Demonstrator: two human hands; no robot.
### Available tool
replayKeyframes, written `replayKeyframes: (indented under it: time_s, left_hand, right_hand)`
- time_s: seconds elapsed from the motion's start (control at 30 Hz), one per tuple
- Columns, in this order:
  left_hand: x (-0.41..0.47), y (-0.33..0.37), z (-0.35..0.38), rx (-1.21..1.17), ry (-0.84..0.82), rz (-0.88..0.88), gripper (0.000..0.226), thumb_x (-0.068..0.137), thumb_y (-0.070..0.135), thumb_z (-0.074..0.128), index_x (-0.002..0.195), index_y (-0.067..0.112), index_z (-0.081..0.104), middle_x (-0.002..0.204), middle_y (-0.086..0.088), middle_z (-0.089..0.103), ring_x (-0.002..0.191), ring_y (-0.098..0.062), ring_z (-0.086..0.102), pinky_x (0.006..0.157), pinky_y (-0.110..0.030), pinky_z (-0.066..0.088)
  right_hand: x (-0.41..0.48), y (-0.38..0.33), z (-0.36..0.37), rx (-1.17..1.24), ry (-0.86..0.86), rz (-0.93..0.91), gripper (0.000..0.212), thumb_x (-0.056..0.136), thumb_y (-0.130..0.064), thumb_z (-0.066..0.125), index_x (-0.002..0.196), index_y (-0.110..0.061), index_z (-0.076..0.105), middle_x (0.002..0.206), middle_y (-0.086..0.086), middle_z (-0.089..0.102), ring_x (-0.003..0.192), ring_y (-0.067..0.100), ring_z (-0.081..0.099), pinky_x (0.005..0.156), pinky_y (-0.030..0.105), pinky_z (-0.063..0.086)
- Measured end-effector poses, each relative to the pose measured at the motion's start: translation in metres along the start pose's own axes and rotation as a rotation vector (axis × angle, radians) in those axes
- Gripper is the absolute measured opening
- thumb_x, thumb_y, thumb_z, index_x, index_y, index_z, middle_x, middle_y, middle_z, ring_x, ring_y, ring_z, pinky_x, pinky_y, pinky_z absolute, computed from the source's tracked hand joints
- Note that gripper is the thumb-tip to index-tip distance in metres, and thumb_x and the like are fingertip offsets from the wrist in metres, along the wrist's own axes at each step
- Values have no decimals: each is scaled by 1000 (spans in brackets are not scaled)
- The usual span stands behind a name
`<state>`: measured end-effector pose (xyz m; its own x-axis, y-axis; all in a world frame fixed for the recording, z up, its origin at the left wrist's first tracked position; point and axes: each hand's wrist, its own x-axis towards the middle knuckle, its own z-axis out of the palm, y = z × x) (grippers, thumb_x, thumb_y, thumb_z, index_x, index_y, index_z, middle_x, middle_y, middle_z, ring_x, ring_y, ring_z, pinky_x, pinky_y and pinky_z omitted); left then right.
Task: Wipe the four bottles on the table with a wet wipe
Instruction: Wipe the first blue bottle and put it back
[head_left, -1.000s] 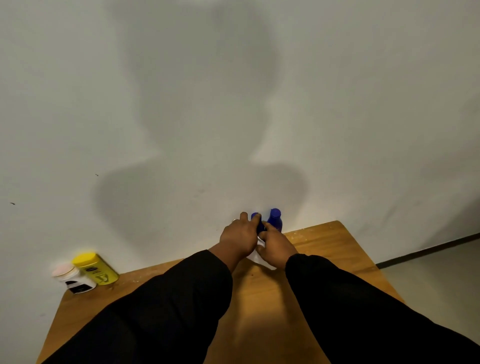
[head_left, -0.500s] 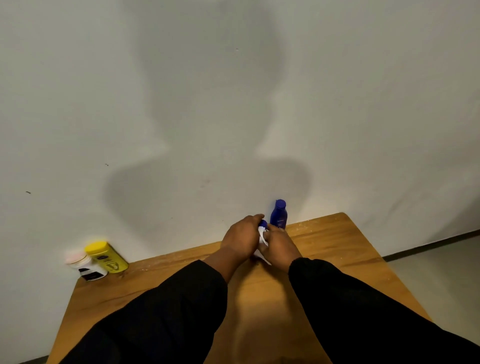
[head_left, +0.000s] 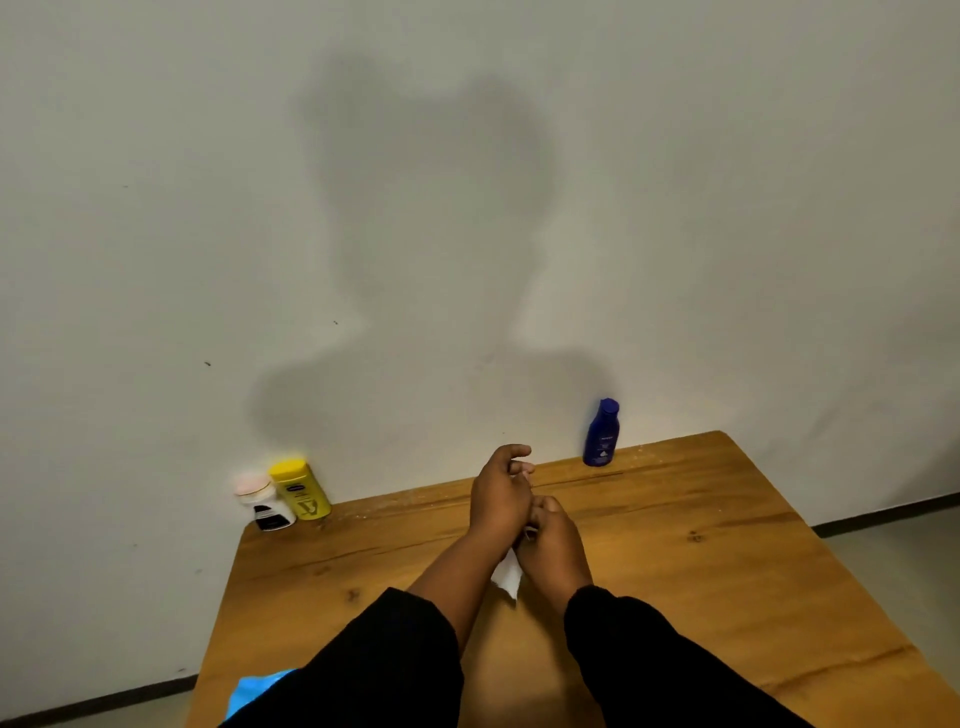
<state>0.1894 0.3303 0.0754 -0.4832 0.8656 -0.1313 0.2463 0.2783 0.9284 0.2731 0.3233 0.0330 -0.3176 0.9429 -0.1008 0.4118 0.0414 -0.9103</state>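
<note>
Head view, near to far. Blue packet (head_left: 254, 693) at near left tabletop (head_left: 727, 571) edge, partly hidden by black sleeve (head_left: 374, 670); no print legible. Mid-tabletop: both hands meet. Right hand (head_left: 553, 540) closed on white wipe (head_left: 508, 574), which hangs below btwn the wrists. Left hand (head_left: 501, 496) touches right hand, fingers curled; what it grips, if anything, can't be told. Whether a bottle sits inside the hands can't be told. Far edge, vs. wall (head_left: 467, 182): at left, white bottle (head_left: 264, 503) w/ pink cap and black label, touching yellow bottle (head_left: 300, 489) on its right; label text on both too blurred to read. At right, well apart, blue bottle (head_left: 601, 433) upright, white label print too small to read.
</note>
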Motion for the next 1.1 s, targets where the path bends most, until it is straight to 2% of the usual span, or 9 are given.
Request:
replayKeyframes:
  time_s: [0.27, 0.33, 0.4, 0.47, 0.53, 0.63, 0.83, 0.97, 1.1]
  left_hand:
    - [-36, 25, -51, -164, -30, -109, 48, 88, -7, 33, 117, 24, 57, 110, 1, 63, 90, -14, 62, 81, -33, 53]
    - [-42, 31, -71, -158, -37, -149, 44, 90, -2, 35, 117, 22, 58, 114, -1, 63, 93, -17, 61, 82, -32, 50]
    - [-49, 28, -94, -47, -89, -184, 36, 93, 8, 40, 122, 21, 58, 119, -4, 61, 99, -20, 59, 81, -30, 49]
    - [-60, 15, -115, -3, -185, -228, 30, 98, 21, 46, 125, 17, 57, 125, -8, 59, 109, -26, 59, 85, -31, 49]
    - [-78, 2, -132, -135, -283, -315, 42, 96, 44, 51, 124, 14, 59, 128, -11, 62, 116, -29, 59, 92, -38, 53]
    - [-107, -7, -150, -370, -390, -367, 60, 79, 69, 59, 115, 22, 66, 117, -11, 70, 108, -31, 67, 90, -49, 56]
    - [-155, -6, -171, -416, -523, -238, 52, 80, 51, 67, 123, 23, 58, 116, -12, 70, 103, -29, 69, 85, -51, 57]
    - [-174, -10, -182, -437, -474, -187, 58, 73, 39, 78, 124, 19, 58, 113, -9, 72, 102, -26, 68, 82, -41, 57]
    - [-185, -17, -188, -521, -404, -163, 54, 74, 28, 78, 124, 18, 58, 113, -10, 72, 103, -29, 68, 78, -40, 57]
  right_hand:
    - [-30, -37, 14, -51, 18, -84, 15, 90, -2, 59, 96, -7, 72, 108, 1, 59, 89, 11, 58, 66, 8, 42]
    - [-39, -50, 10, 10, 11, -94, 16, 91, -11, 61, 104, -12, 70, 111, 1, 61, 93, 12, 60, 73, 11, 46]
    - [-49, -66, 1, 95, -9, -91, 17, 91, -18, 64, 108, -18, 68, 110, 1, 65, 96, 13, 63, 79, 23, 53]
    - [-60, -82, -8, 156, -57, -90, 14, 91, -21, 65, 105, -20, 68, 105, -2, 69, 95, 13, 65, 77, 24, 55]
    - [-71, -99, -13, 188, -103, -79, 15, 91, -24, 65, 105, -20, 67, 104, -4, 70, 97, 13, 65, 78, 23, 53]
    - [-83, -115, -16, 264, -157, -42, 22, 90, -26, 67, 109, -15, 67, 107, 0, 71, 101, 19, 66, 88, 33, 55]
    - [-112, -137, -5, 423, -268, -34, 19, 93, -18, 62, 109, -9, 68, 107, 12, 73, 102, 30, 66, 89, 41, 54]
    - [-131, -142, -2, 612, -324, 1, 26, 95, -18, 59, 119, -9, 64, 115, 15, 69, 111, 34, 63, 99, 47, 50]
    - [-145, -137, -9, 766, -249, 69, 27, 95, -19, 58, 121, -12, 63, 117, 13, 69, 111, 32, 63, 97, 47, 51]
